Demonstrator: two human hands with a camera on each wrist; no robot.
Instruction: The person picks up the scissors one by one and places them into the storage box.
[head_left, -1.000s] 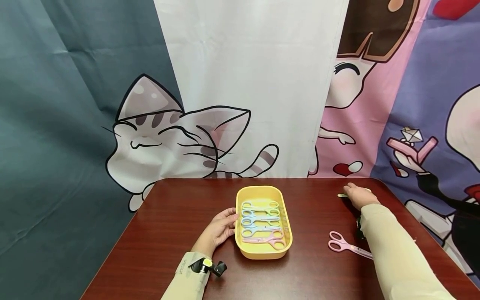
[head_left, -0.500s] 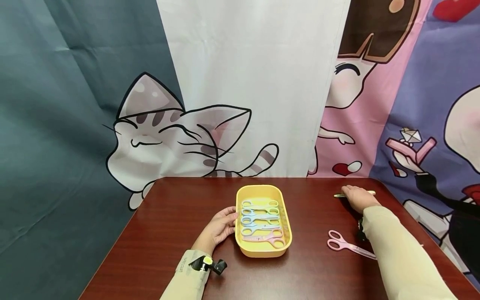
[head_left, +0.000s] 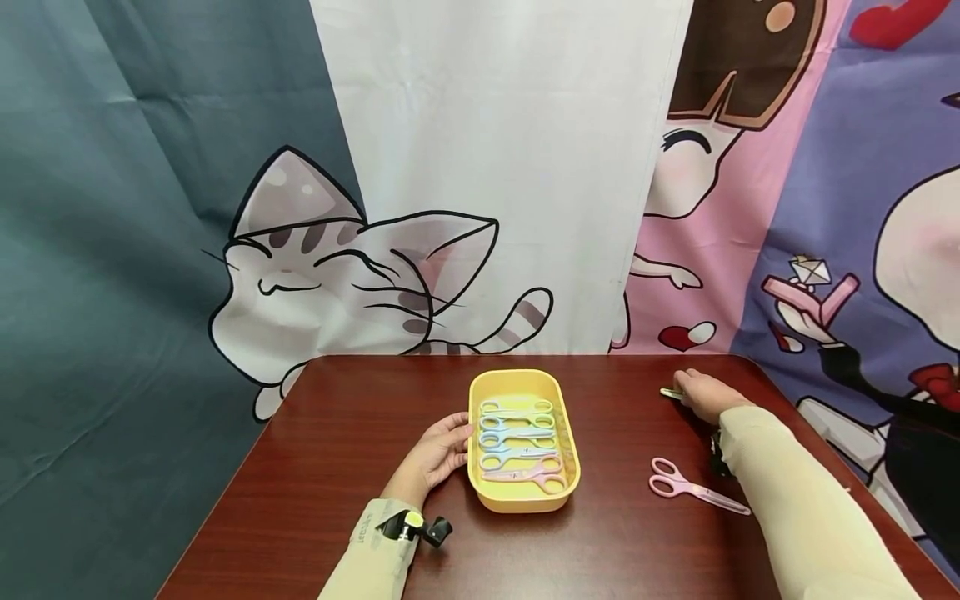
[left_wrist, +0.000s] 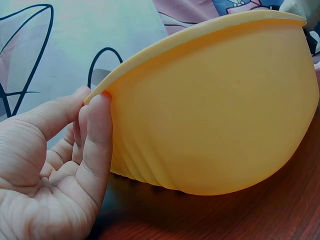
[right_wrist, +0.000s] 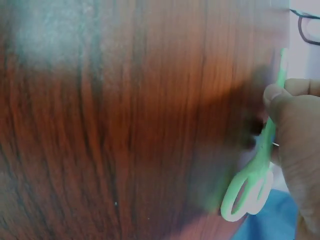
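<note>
My left hand (head_left: 435, 457) pinches the left rim of a yellow tray (head_left: 525, 505); in the left wrist view the thumb lies outside along the edge of the tray (left_wrist: 210, 110). Inside the tray several pastel scissors lie crosswise, with pink scissors (head_left: 542, 475) nearest me and blue scissors (head_left: 517, 437) further back. At the far right, my right hand (head_left: 707, 397) pinches green scissors (right_wrist: 257, 172) by the blades between thumb and fingers. Their handle loops hang downward in the right wrist view. In the head view most of these scissors are hidden by the hand.
Another pair of pink scissors (head_left: 693, 489) lies on the brown table (head_left: 600, 550), between the tray and my right forearm. A cartoon-printed cloth (head_left: 495, 167) hangs right behind the table's far edge.
My right hand has shifted slightly left with the green scissors, which now show less beyond the fingers. The left hand stays at the tray's rim. The head view has turned slightly right.
</note>
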